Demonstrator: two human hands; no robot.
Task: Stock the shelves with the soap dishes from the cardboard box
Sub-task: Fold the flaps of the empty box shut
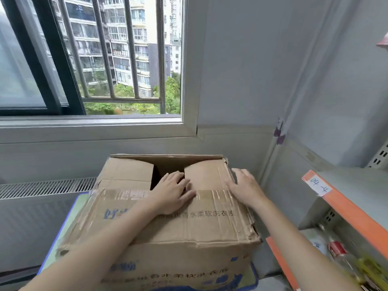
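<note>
The cardboard box (pixel 168 223) sits below the window (pixel 90 59), left of the shelves (pixel 344 206).

Both forearms extended forward, left hand (pixel 172 192) flat, palm down, fingers spread, right hand (pixel 244 186) flat, fingers straight

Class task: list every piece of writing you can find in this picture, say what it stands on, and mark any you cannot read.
"水柔软洗衣" (partly read): black print on top of the cardboard box.
Blue logo on the box top: blurred, unreadable.
Blue print on the box front: blurred, unreadable.
Handwritten white label on the orange shelf edge: not legible.
</note>
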